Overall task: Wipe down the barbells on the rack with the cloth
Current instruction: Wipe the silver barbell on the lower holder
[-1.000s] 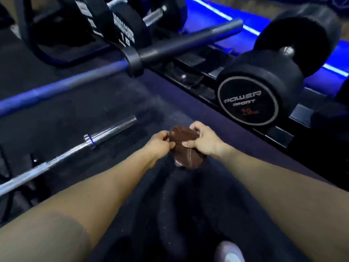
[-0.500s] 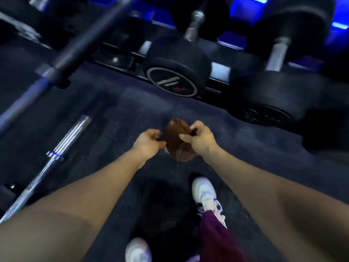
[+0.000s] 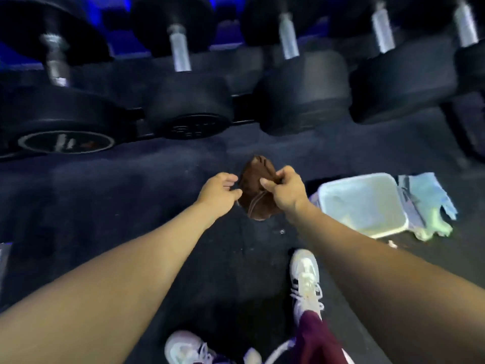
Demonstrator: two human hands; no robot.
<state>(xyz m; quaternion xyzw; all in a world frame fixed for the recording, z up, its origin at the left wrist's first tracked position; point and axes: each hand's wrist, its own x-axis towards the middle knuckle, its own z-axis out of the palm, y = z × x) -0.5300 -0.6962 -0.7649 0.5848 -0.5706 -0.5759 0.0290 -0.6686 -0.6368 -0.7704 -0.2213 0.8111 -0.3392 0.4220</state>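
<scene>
Dark rubber floor [image 3: 131, 195] runs under me to a low rack [image 3: 244, 101], where black dumbbells [image 3: 189, 106] with steel handles sit in a row, blue light behind them. I hold the brown cloth [image 3: 256, 187] bunched in the air in front of me, short of the rack. My right hand [image 3: 286, 193] pinches its right side between thumb and curled fingers. My left hand [image 3: 217, 193] has its fingers curled at the cloth's left edge; I cannot tell if they grip it. To my right on the floor lies a pale tub [image 3: 364, 206], with a light blue rag [image 3: 430, 203] just beside it. My white shoes [image 3: 305, 279] show below.
</scene>
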